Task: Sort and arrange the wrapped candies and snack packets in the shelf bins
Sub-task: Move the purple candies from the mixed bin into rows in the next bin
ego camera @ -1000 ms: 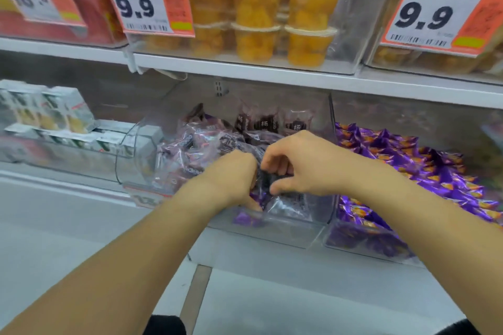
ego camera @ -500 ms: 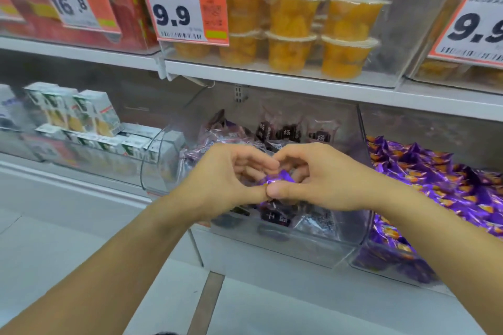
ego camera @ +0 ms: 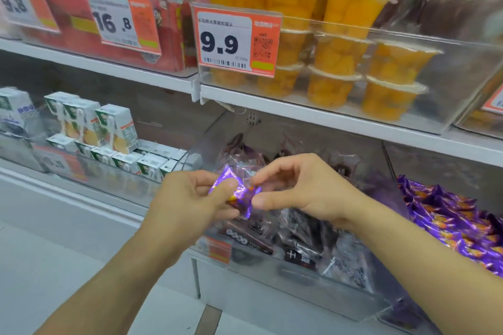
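Both hands hold one purple wrapped candy (ego camera: 236,190) in the air above the clear middle bin (ego camera: 285,280). My left hand (ego camera: 190,198) pinches its left part between thumb and fingers. My right hand (ego camera: 296,187) pinches its right end with thumb and forefinger. The middle bin holds several dark, partly clear snack packets (ego camera: 304,236). To its right, another bin is piled with purple wrapped candies (ego camera: 449,220) like the one I hold.
White juice cartons (ego camera: 114,128) fill the bin on the left. On the shelf above stand stacked orange fruit cups (ego camera: 337,62) in a clear bin, a 9.9 price tag (ego camera: 236,41) and a 16.8 price tag (ego camera: 122,22). Pale floor lies below.
Both hands came up out of the middle bin with the purple candy, which now shows stretched between them. The view has tilted up and moved closer to the shelf.
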